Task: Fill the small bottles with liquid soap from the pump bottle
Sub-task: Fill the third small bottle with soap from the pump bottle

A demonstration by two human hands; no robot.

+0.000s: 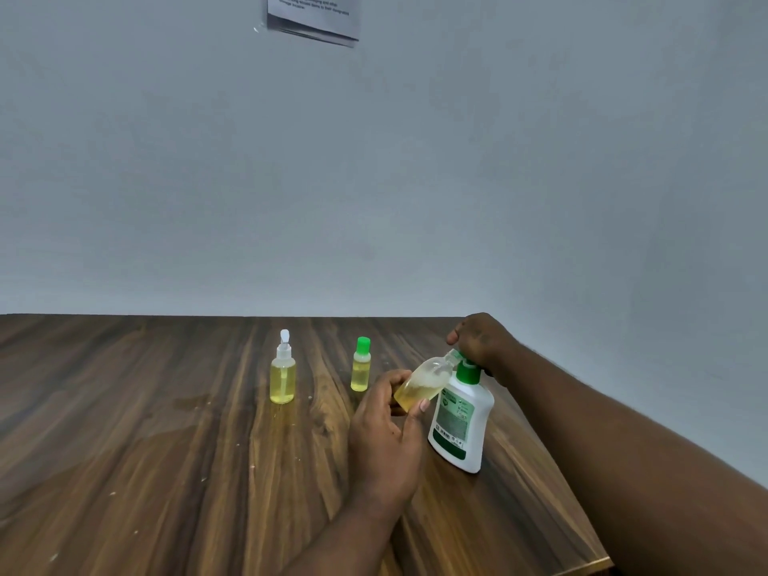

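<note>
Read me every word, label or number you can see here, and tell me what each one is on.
On the paper sheet on the wall: printed lines, too blurred to read.
On the pump bottle label: green and white print, too small to read.
On the spray bottle, green-capped bottle and tilted bottle: no text visible.
Nothing can be quoted.

— What's in your left grip (384, 426)?
— A tilted small bottle (419, 386), mouth at the pump bottle (459, 426) spout; my right grip (482, 340) curls over its pump.
— Farther left?
— A spray bottle (283, 374) and green-capped bottle (360, 365), upright on the bench (145, 451).
</note>
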